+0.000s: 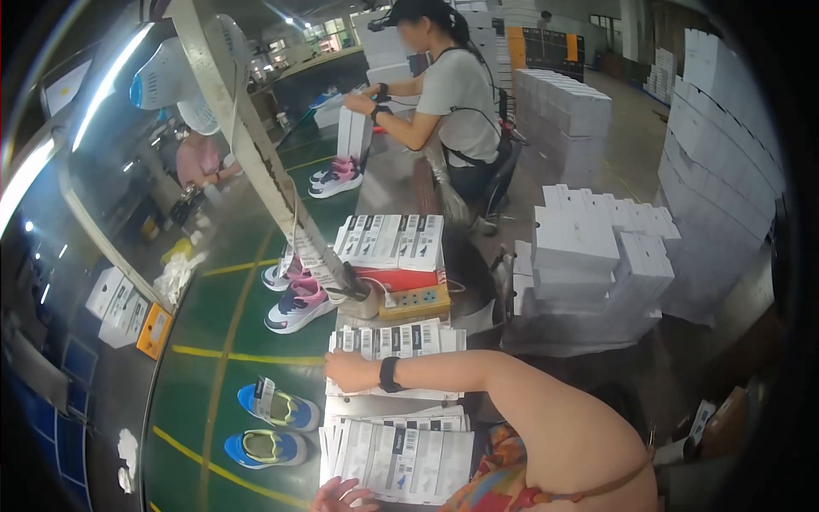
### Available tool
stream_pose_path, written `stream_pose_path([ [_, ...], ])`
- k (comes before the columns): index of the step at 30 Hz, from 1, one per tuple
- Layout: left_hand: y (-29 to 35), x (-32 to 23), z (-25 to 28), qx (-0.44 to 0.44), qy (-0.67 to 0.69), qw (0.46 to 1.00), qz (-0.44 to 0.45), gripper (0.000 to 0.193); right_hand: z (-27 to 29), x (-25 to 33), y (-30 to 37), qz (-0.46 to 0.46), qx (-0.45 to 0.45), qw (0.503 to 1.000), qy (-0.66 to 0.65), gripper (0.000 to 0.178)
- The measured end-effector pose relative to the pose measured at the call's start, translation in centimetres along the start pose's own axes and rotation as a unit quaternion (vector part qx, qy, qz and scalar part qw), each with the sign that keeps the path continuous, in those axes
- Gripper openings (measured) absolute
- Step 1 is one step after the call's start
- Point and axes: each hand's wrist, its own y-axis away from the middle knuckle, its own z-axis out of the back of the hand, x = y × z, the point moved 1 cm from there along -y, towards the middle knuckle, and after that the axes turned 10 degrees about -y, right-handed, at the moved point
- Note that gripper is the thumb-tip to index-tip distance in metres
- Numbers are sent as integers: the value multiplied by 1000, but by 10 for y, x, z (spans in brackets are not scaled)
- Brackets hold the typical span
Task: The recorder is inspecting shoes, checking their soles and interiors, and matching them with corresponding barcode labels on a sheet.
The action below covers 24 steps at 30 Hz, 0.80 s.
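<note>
My right hand (351, 372), with a black band on its wrist, is closed at the left edge of a stack of printed white cardboard sheets (418, 341). Its fingertips are hidden, and the edge of a sheet appears to be in its grip. At the bottom of the picture, my left hand (343, 497) shows only in part, fingers spread, beside the nearer stack of labelled white sheets (426, 461). A pair of blue sneakers with lime linings, one a blue shoe (264, 448), the other a tagged shoe (277, 405), stands left of the stacks on the green belt.
Pink-and-white sneakers (299, 305) stand farther along the green belt (192, 401). A slanted post (264, 162) rises beside a yellow power strip (415, 303). Beyond is another sheet stack (391, 241). A co-worker (465, 94) holds a white box. White boxes (576, 239) are piled right.
</note>
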Motion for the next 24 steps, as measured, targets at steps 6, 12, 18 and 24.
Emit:
stream_pose_path([
  [6, 0, 23, 23, -59, 135, 988, -54, 69, 0, -2, -5, -41, 53, 998, 19, 22],
  [12, 1, 28, 42, -81, 205, 972, -84, 58, 7, 5, -6, -27, 8, 1000, -10, 19],
  [18, 3, 33, 58, -136, 206, 966, -75, 43, 57, 16, 8, 121, -62, 982, -134, 12],
  [24, -4, 47, 58, -217, 212, 952, -46, 40, 159, -9, 26, -8, -163, 985, -53, 13],
])
